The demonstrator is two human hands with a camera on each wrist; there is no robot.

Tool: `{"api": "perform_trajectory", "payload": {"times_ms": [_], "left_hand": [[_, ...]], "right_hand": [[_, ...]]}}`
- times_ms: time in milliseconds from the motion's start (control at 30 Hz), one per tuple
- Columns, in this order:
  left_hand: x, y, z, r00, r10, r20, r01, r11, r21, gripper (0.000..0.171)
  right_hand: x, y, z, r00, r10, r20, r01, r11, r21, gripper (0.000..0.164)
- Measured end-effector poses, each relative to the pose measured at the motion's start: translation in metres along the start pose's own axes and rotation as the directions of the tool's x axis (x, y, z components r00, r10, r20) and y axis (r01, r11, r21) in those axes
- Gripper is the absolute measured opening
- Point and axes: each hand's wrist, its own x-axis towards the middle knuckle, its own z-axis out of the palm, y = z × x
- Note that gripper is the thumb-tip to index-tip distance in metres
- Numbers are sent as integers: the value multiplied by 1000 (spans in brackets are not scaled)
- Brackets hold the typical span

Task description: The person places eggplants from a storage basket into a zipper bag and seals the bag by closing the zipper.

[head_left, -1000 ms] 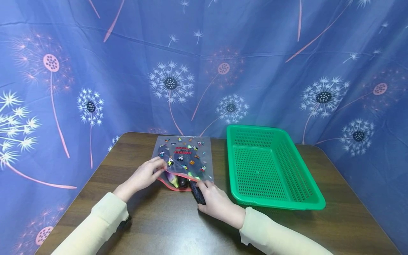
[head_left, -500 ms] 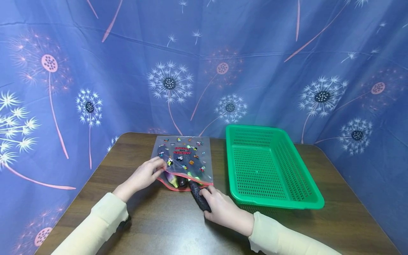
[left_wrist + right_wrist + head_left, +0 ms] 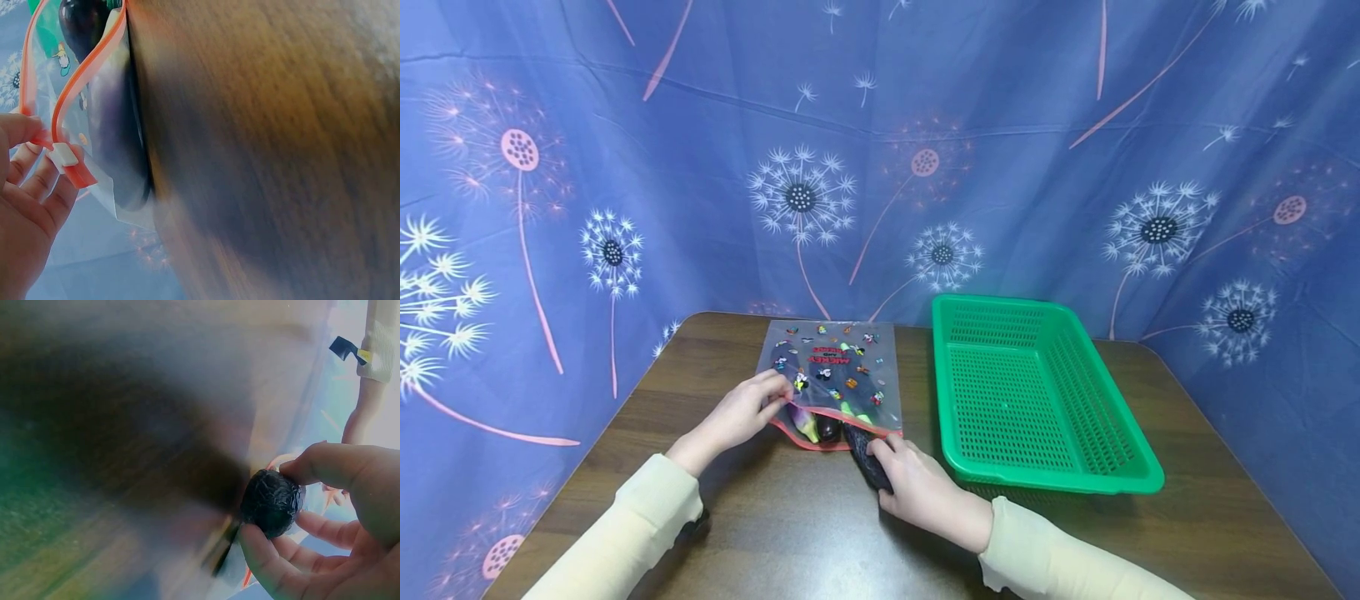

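Note:
A clear zip bag (image 3: pixel 880 350) with cartoon prints lies on the table, its orange-red zip edge parted toward me. My left hand (image 3: pixel 733 421) pinches the left end of that edge, by a white slider (image 3: pixel 65 154) seen in the left wrist view. Inside the bag mouth are a purple eggplant with a pale green end (image 3: pixel 805 423) and a dark glossy eggplant (image 3: pixel 828 428). My right hand (image 3: pixel 925 496) grips the near end of a long, black, wrinkled vegetable (image 3: pixel 272 503) between thumb and fingers. Its far end is in the mouth, under the upper edge.
To the right of the bag stands a green perforated plastic basket (image 3: pixel 951 417) with nothing in it. Under everything is a brown wooden table (image 3: pixel 775 533). A blue dandelion-print cloth (image 3: pixel 865 208) hangs behind and at the sides.
My right hand first drew the black wrinkled vegetable toward me and to the right, then moved slightly back toward the bag. The left hand has kept its place on the zip edge.

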Motion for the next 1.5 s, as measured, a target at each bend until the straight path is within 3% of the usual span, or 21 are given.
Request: {"api": "perform_trajectory", "payload": {"times_ms": [300, 667, 1167, 1500], "left_hand": [[0, 1, -1, 1000, -4, 4, 4, 1000, -9, 16], [0, 2, -2, 1000, -7, -1, 7, 1000, -12, 17], [0, 1, 0, 1000, -1, -7, 1, 1000, -5, 15], [0, 1, -1, 1000, -18, 5, 18, 1000, -3, 16]], "right_hand": [[6, 1, -1, 999, 8, -52, -8, 1000, 6, 45], [17, 1, 3, 998, 50, -30, -50, 998, 30, 46], [24, 5, 10, 996, 53, -68, -53, 999, 5, 45], [17, 7, 6, 997, 78, -9, -78, 997, 30, 52]]}}
